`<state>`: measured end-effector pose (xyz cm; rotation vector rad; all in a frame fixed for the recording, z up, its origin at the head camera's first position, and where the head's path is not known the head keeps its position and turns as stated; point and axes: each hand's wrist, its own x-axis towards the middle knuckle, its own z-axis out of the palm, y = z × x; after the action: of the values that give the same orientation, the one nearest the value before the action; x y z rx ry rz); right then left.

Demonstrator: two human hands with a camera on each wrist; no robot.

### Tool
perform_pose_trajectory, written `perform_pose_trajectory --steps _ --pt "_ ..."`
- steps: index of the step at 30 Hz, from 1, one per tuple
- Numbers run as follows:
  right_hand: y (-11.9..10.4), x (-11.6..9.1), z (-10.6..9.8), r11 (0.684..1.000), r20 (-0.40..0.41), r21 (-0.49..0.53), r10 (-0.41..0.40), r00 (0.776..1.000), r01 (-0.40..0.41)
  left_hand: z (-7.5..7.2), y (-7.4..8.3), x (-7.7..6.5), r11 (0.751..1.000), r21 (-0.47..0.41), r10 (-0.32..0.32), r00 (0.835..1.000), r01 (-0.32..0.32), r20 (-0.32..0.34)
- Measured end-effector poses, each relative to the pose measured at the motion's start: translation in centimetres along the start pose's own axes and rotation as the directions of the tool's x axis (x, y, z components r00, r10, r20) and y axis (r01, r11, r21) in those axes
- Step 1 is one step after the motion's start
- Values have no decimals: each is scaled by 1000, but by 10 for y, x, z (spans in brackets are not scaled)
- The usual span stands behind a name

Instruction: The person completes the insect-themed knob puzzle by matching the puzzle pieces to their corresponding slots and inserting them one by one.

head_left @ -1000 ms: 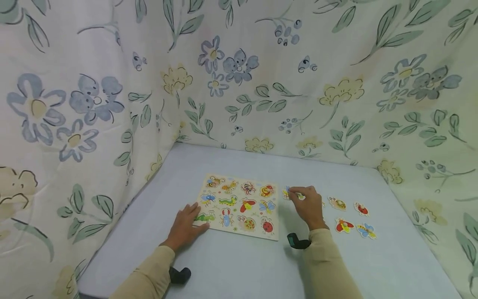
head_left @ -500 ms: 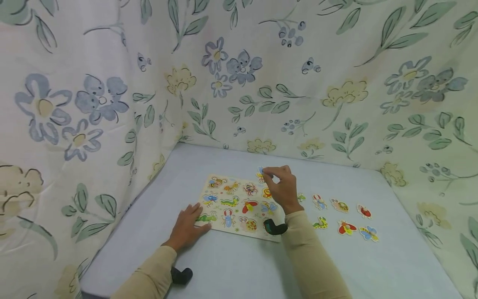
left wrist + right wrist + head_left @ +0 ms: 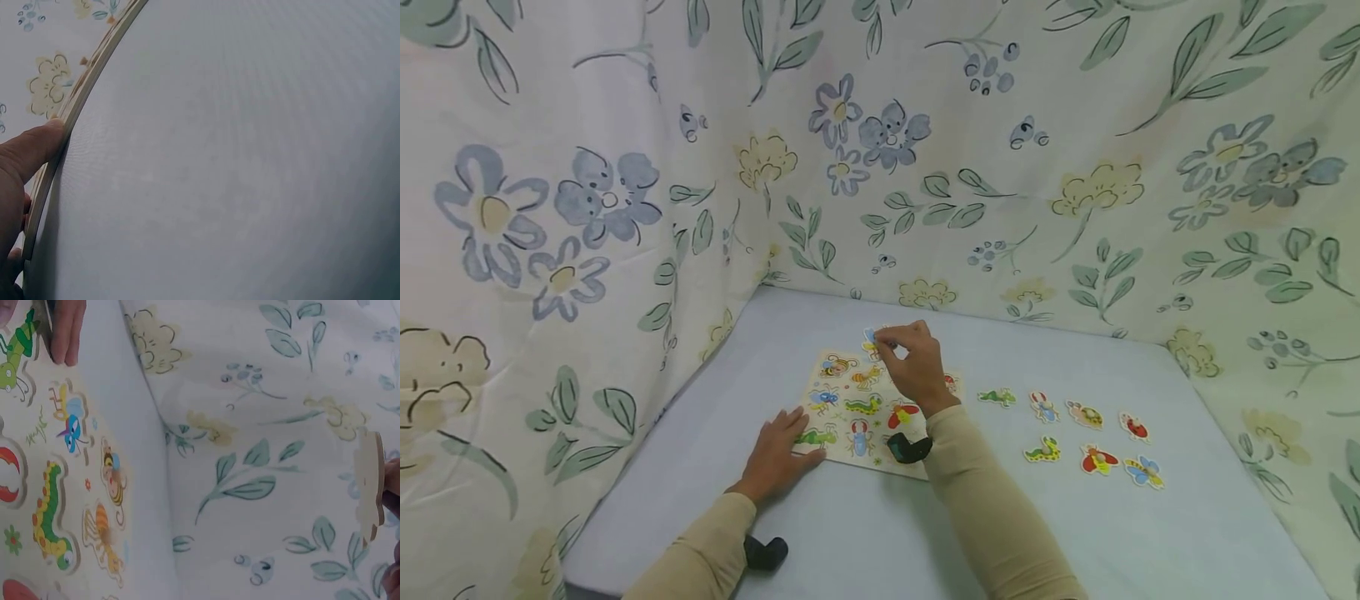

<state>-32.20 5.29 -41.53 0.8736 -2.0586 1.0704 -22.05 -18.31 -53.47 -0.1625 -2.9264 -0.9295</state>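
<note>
Closest to the camera are two beige fabric sleeves [image 3: 700, 546] with a black curved gadget [image 3: 766, 553] at each wrist, above a pale grey-blue surface [image 3: 820, 533]. Then the left hand [image 3: 778, 454]: fingers loosely spread at the near left corner of a flat, light wooden board [image 3: 883, 468] printed with colourful bugs, thumb touching its edge.

Off to the right of the board are loose bug cutouts. Near row: a yellow-green caterpillar [image 3: 1042, 450], a red-and-yellow winged bug [image 3: 1098, 459] and a blue-and-yellow winged one [image 3: 1144, 472]. Just behind: a green bug [image 3: 996, 397], a red-and-blue beetle [image 3: 1042, 407], a yellowish spotted bug [image 3: 1085, 414] and a red ladybird [image 3: 1135, 427].

The right hand [image 3: 917, 362] is over the board's far part, pinching a blue-and-yellow wooden insect cutout [image 3: 870, 343] (the right wrist view mostly gets its bare wood), held up clear of the board. Behind it all hangs a white floral curtain [image 3: 880, 242].
</note>
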Motion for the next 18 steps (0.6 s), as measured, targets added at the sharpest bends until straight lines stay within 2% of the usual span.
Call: perform_pose_trajectory --steps 4,12,18 --pt "0 -2 21 1000 43 5 1 999 -1 0 -2 0 1000 2 -3 1000 3 3" --pt "3 -17 58 997 157 56 47 986 -57 -1 -2 -1 1000 12 -3 1000 3 -1" --pt "9 -28 83 997 238 49 47 970 -61 -1 -2 0 1000 10 28 999 -28 -28"
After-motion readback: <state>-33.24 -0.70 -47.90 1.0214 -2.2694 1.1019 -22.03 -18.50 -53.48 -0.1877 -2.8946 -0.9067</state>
